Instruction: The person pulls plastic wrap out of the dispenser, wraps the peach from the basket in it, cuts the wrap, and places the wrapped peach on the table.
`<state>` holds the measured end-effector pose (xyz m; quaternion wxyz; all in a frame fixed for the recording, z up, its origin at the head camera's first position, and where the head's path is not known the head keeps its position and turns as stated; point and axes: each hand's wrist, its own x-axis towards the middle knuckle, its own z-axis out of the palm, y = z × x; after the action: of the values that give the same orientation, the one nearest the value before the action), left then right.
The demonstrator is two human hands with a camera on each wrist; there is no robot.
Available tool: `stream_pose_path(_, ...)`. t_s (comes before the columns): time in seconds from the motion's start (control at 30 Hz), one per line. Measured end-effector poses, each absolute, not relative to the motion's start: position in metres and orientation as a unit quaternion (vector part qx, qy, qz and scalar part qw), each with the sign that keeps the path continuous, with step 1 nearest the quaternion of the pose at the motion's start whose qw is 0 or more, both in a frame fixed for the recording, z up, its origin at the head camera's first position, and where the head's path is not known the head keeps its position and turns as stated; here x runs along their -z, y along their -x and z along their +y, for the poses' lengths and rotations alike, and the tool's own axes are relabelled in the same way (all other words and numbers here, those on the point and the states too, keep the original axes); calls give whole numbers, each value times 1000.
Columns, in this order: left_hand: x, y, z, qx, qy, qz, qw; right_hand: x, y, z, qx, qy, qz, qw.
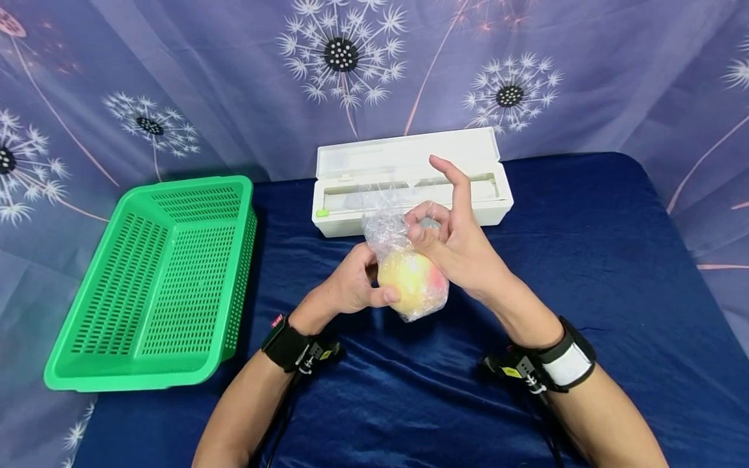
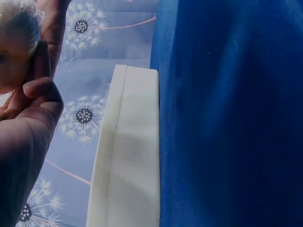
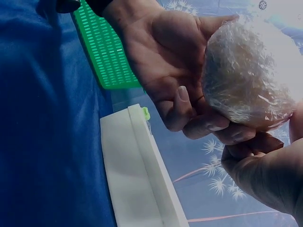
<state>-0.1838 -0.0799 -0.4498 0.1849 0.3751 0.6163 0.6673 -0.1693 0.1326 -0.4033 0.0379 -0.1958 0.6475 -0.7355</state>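
A yellow apple with a red blush (image 1: 409,279) is wrapped in clear, crinkled cling film (image 1: 383,227), whose loose end stands up above it. My left hand (image 1: 351,283) holds the apple from the left, thumb in front and fingers behind and beneath. At the fruit's upper right, the thumb and curled fingers of my right hand (image 1: 462,247) pinch the film, while the index finger points up. The right wrist view shows the film-covered apple (image 3: 246,75) resting against the left hand's fingers. Just behind the hands is a white cling film dispenser (image 1: 351,224), lid raised, with a roll inside.
On the left stands a green perforated plastic basket (image 1: 213,364). Dark blue cloth (image 1: 585,260) covers the table. A purple curtain with dandelion prints (image 1: 234,65) hangs behind. Each wrist wears a strapped camera with a cable.
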Motion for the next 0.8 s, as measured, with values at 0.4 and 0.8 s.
stream_pose_path(0.4,451,180,-75,-732,-341,571,149,408,172,124,807,200,555,-36)
stream_pose_path(0.8,440,179,-72,-643,-376,659,-103,414,174,117,727,288,597,-179)
